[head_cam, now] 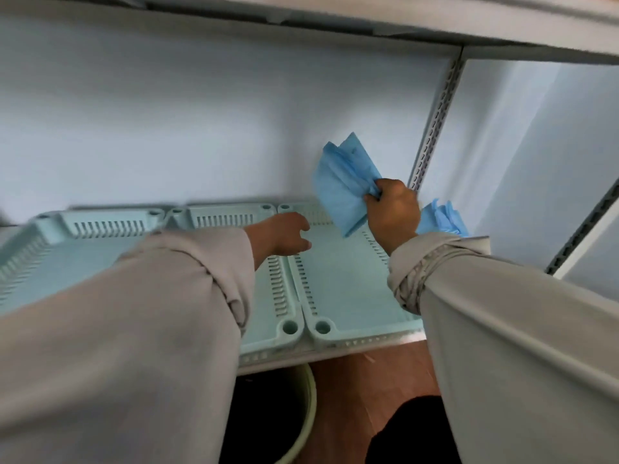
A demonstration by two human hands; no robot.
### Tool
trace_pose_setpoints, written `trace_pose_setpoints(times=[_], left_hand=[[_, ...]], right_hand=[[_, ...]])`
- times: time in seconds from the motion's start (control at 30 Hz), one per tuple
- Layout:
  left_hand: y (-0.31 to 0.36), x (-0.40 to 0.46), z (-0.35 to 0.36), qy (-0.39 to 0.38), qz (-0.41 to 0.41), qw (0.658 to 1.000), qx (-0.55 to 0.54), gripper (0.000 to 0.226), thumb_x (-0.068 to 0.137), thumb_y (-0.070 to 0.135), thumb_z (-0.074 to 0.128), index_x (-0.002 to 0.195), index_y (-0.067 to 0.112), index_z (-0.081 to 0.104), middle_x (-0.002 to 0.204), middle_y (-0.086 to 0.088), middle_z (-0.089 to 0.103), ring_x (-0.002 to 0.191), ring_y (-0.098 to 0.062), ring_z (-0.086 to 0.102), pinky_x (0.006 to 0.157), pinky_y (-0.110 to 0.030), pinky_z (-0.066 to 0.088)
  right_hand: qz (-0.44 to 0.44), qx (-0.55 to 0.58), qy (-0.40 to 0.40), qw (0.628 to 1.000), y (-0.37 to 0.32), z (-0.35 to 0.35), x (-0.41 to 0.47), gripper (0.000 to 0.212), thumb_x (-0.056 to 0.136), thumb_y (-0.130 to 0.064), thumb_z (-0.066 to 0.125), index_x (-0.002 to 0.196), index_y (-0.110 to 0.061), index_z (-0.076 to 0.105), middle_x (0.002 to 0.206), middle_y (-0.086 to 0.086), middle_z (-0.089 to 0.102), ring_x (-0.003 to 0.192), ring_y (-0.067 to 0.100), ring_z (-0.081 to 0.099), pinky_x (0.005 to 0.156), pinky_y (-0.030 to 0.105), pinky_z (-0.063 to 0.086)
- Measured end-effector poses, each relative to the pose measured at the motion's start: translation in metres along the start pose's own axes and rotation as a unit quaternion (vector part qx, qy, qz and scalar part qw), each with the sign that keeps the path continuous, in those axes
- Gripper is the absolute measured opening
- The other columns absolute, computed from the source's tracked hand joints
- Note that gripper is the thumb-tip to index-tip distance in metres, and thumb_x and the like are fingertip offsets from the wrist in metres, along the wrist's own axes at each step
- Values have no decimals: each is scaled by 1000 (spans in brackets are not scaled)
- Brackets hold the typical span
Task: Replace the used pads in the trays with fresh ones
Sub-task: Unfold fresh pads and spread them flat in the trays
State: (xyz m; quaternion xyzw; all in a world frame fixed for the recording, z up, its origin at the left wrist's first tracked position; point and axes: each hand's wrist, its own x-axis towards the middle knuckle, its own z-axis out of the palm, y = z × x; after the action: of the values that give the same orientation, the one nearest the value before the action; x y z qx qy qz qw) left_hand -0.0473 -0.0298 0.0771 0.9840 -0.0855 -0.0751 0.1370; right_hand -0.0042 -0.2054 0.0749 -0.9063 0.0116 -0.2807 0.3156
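Note:
Three pale green slotted trays stand side by side on a shelf: a left tray (50, 236), a middle tray (278, 296) and a right tray (338, 289). My right hand (393, 212) grips a bunched blue pad (345, 182) above the right tray's far end. More blue pad material (442, 219) shows behind my right wrist. My left hand (284, 236) reaches over the middle tray's right rim with fingers loosely curled, holding nothing. My sleeves hide much of the left and middle trays.
A slotted metal upright (435, 122) stands right of the trays, with the upper shelf (368, 25) close overhead. Below the shelf edge sit a pale round bucket (308, 413) and a brown floor (368, 380).

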Motion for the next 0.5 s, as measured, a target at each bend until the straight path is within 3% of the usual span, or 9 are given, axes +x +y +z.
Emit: trace_pose_setpoints(times=[0.13, 0.27, 0.33, 0.4, 0.5], left_hand=[[-22, -42, -5, 24, -24, 999, -36, 54, 95, 29, 52, 144, 11, 37, 150, -8, 37, 136, -24, 40, 113, -33, 30], [-44, -56, 5, 60, -70, 982, -167, 54, 96, 30, 51, 144, 9, 37, 145, -13, 44, 130, -28, 45, 107, -34, 38], [-47, -61, 18, 77, -84, 948, -297, 49, 98, 34, 47, 139, 9, 41, 139, -13, 48, 120, -27, 52, 95, -37, 45], [-50, -63, 29, 76, -101, 892, -434, 55, 95, 48, 44, 139, 14, 43, 137, -9, 49, 111, -24, 54, 83, -37, 50], [-57, -55, 41, 72, -135, 843, -516, 69, 86, 61, 48, 137, 15, 45, 135, -5, 51, 113, -22, 55, 78, -33, 52]], right_hand=[[5, 35, -51, 998, -26, 11, -50, 28, 91, -27, 58, 114, -13, 67, 110, 14, 67, 105, 35, 60, 86, 37, 47], [27, 73, -86, 993, -46, 34, -81, 20, 89, -26, 61, 102, -12, 68, 97, 11, 69, 93, 30, 64, 71, 30, 45], [51, 93, -96, 990, -51, 46, -98, 17, 88, -27, 62, 95, -13, 68, 91, 8, 68, 88, 28, 64, 68, 30, 45], [52, 99, -106, 988, -55, 61, -113, 16, 88, -29, 62, 96, -17, 68, 87, 4, 67, 87, 26, 64, 66, 29, 44], [19, 81, -130, 988, -56, 77, -126, 19, 90, -30, 59, 104, -21, 69, 95, 1, 69, 89, 21, 65, 67, 27, 44]])
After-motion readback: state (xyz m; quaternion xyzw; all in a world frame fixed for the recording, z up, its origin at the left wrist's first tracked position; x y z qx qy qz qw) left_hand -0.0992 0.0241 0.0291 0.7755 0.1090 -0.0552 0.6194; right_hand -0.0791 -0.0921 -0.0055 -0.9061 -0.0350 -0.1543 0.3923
